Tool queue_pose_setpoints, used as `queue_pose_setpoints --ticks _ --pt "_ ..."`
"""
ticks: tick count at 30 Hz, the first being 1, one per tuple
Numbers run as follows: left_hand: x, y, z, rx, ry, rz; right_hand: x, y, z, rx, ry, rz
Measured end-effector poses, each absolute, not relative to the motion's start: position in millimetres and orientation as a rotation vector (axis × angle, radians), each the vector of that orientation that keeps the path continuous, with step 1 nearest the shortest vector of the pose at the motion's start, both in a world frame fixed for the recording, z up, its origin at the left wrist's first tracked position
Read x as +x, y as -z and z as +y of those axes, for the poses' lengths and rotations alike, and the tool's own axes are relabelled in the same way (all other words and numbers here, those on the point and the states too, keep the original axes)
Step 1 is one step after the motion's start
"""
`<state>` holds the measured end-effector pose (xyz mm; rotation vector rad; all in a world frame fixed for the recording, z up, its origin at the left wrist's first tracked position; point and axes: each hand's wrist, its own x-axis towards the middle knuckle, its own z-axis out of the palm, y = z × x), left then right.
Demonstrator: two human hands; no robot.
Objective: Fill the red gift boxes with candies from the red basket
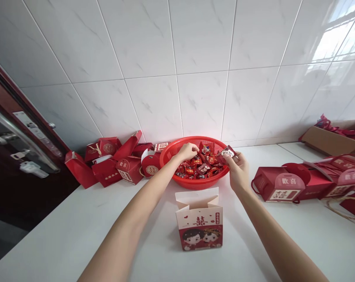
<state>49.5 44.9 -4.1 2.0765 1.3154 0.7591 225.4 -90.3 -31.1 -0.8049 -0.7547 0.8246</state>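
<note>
A red plastic basket holds a heap of wrapped candies in red and dark wrappers. My left hand reaches over the basket's left side, its fingers curled down at the candies; whatever is between the fingertips is hidden. At the right rim, my right hand pinches a dark red candy packet with a white label between thumb and fingers. In front of the basket, between my forearms, a red and white paper gift box stands upright with its top flaps open. Two cartoon faces are printed on its front.
Several red gift boxes crowd the counter left of the basket. More red boxes with handles line the right side. Behind them is a cardboard box with red wrapped items. A tiled wall backs the white counter; a dark door with keys is left.
</note>
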Motion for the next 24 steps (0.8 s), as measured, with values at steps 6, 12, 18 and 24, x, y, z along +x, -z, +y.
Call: queue_pose_setpoints --ticks 6,12,18,24 --pt "43.6 9.0 49.4 2.195 -0.583 1.385 224.8 45.8 -94.6 -0.861 -0.730 -0.893" --pt "38.9 24.1 52.3 2.218 -0.526 1.512 222.5 46.8 -94.8 -0.887 -0.697 -0.939" --pt "40.0 23.9 56.7 2.166 -0.617 1.451 224.0 46.1 -94.9 -0.881 -0.724 -0.912" --pt "39.4 11.1 56.0 2.028 -0.844 1.255 228.9 32.4 -94.5 -0.853 -0.841 -0.846"
